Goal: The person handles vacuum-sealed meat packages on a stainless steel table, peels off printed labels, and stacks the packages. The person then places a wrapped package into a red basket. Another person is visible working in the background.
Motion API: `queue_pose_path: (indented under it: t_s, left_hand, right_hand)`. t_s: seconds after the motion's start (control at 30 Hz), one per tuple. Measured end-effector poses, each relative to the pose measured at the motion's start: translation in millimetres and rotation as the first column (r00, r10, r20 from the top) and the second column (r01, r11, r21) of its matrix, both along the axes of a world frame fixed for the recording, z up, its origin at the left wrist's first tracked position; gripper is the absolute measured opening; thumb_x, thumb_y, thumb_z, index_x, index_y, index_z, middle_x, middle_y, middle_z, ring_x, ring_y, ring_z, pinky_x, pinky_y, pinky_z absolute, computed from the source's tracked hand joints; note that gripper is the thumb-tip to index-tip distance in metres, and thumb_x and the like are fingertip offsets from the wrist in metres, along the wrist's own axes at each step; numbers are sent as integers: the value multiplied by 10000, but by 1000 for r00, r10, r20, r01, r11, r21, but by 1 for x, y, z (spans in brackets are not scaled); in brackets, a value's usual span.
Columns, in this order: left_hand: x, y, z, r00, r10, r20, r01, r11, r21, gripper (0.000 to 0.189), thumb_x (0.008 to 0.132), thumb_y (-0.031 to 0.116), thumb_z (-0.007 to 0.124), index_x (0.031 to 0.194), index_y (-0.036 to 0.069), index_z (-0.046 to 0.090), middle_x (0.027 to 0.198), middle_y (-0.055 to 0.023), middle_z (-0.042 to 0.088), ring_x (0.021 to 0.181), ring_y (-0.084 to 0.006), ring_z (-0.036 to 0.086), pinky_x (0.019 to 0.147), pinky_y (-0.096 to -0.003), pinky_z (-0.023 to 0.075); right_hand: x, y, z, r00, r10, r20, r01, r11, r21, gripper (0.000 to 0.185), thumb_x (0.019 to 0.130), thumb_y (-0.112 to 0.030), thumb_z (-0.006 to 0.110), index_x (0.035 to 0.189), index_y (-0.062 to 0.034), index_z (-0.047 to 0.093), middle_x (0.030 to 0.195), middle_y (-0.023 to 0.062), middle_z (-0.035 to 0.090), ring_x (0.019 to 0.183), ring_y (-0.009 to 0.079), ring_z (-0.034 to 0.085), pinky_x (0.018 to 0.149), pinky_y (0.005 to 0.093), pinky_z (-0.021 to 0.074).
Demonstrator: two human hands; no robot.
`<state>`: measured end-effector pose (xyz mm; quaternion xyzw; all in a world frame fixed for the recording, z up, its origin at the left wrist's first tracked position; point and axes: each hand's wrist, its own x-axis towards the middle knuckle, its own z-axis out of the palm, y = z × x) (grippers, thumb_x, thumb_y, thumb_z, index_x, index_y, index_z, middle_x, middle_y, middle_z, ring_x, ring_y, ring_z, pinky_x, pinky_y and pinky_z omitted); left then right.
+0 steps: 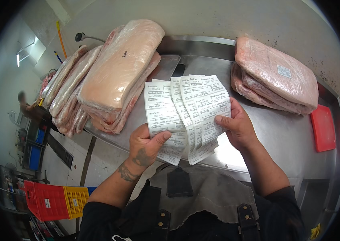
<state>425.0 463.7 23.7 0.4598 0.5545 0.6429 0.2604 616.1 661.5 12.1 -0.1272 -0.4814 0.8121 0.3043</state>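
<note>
My left hand grips several strips of printed paper labels, its thumb pressed on their front. More label strips are fanned out in my right hand, overlapping the left ones at the middle. Printing covers the labels. Beyond the left hand, plastic-wrapped slabs of skin-on pork belly lie stacked, with others leaning beside them. To the right of my right hand, a second stack of wrapped pork belly carries a small label on its top slab.
The stacks rest on a stainless steel table with a raised rim along the wall. A red board lies at its right. Red and yellow plastic crates stand at lower left. Another person is in the left background.
</note>
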Motion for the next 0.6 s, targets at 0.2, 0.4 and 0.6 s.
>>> queue_pose_path:
  t_s: [0.2, 0.4, 0.6]
  left_hand:
    - [-1, -1, -1, 1000, 0, -5, 0, 1000, 16, 255, 950, 109, 729, 1169, -20, 711, 1105, -100, 744, 974, -137, 680, 849, -284, 550]
    - [-3, -1, 2, 1000, 27, 5, -27, 999, -26, 258, 956, 92, 713, 1187, -22, 699, 1129, -99, 738, 1001, -144, 677, 877, -287, 543]
    - [-11, -1, 1, 993, -18, 113, 16, 1000, 15, 282, 980, 52, 653, 1250, -25, 655, 1203, -105, 711, 1066, -154, 661, 938, -298, 525]
  right_hand:
    - [0, -2, 1, 1000, 6, 1, -6, 1000, 2, 642, 852, -67, 773, 1394, 31, 443, 1303, 142, 627, 1211, 213, 602, 1089, 362, 434]
    - [4, 2, 5, 998, -56, 5, 56, 997, 45, 625, 854, -41, 751, 1398, 8, 450, 1301, 126, 630, 1214, 202, 598, 1092, 354, 426]
    - [8, 8, 14, 996, -85, -29, 87, 993, 75, 659, 840, -23, 751, 1420, -3, 440, 1319, 114, 623, 1223, 200, 594, 1098, 351, 420]
